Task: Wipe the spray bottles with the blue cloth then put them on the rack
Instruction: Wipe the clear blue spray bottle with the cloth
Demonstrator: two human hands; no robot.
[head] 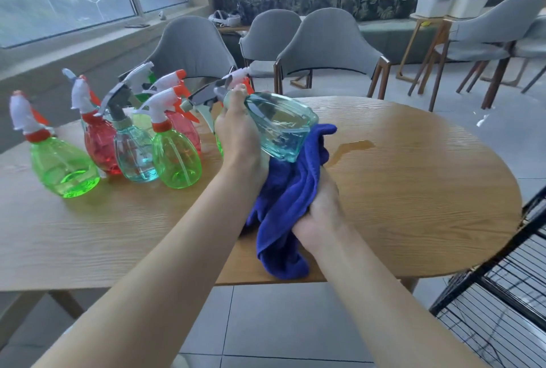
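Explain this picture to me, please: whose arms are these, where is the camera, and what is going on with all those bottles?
There is no machine here. A person wears a wide-angle camera on the head, so you look down along their own two bare arms. The left hand grips a blue-green spray bottle by its neck, tipped on its side above the wooden table. The right hand holds a blue cloth bunched against the bottle's base. More spray bottles, green, red and blue-green, stand on the table to the left. A small wet patch shows beside the cloth. The black wire rack is at the lower right.
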